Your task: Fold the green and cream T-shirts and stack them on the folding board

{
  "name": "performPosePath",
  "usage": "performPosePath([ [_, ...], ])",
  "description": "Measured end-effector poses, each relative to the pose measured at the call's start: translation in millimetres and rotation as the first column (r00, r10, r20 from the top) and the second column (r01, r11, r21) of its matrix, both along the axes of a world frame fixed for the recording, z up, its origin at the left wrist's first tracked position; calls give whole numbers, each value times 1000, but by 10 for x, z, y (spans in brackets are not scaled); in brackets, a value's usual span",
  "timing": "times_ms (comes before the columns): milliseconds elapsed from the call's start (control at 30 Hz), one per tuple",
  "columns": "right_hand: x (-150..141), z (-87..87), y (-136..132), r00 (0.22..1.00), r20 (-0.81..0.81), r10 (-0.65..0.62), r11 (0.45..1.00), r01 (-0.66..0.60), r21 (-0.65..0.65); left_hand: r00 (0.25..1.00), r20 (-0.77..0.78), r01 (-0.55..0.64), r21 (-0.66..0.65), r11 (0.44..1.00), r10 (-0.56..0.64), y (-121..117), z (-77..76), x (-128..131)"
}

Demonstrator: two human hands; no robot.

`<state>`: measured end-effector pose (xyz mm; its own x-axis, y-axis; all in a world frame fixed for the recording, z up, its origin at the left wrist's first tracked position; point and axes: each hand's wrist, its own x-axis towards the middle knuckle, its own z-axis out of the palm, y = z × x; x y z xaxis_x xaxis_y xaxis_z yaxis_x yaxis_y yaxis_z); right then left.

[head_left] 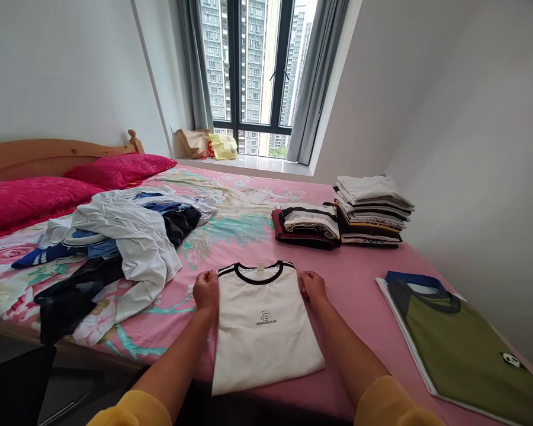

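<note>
A white T-shirt with a black collar and small dark lettering lies face up on the bed, its sides folded in. My left hand pinches its left edge near the shoulder. On the opposite shoulder edge, my right hand is closed on the fabric too. The shirt's lower part reaches the near edge of the bed. Both sets of fingertips partly hide the cloth between them.
Rumpled clothes are heaped at left. Folded clothes stand in a low stack and a taller stack behind. A green shirt lies flat at right. Pink pillows rest by the headboard; bags sit on the sill.
</note>
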<state>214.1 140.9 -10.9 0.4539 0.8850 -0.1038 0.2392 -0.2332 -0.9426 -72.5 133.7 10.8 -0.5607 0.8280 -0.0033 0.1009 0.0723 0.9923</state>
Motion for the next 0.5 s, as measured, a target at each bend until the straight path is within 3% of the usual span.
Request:
performPosePath([
  [100, -185, 154, -35, 991, 124, -43, 996, 33, 82, 969, -210, 161, 125, 979, -133, -157, 80, 206],
  [133, -274, 187, -44, 989, 148, -22, 993, 4, 121, 917, -340, 268, 138, 954, -209, -184, 73, 276],
  [200, -451, 194, -59, 965, 246, 87, 979, -128, 156, 712, -628, 416, 16, 909, -315, -193, 4, 383],
  [267, -570, 116, -72, 867, 421, 266, 950, -310, 36, 489, -781, 363, -223, 905, -389, -162, -120, 418],
  [300, -599, 51, -77, 787, 505, 353, 926, -371, -69, 444, -793, 286, -317, 904, -418, -141, -189, 410],
  [367, -606, -99, -76, 643, 609, 464, 883, -393, -258, 412, -787, 170, -428, 887, -459, -104, -315, 368],
  [500, -558, -321, -49, 595, 687, 418, 908, -284, -307, 349, -821, 80, -453, 888, -451, -88, -444, 312],
])
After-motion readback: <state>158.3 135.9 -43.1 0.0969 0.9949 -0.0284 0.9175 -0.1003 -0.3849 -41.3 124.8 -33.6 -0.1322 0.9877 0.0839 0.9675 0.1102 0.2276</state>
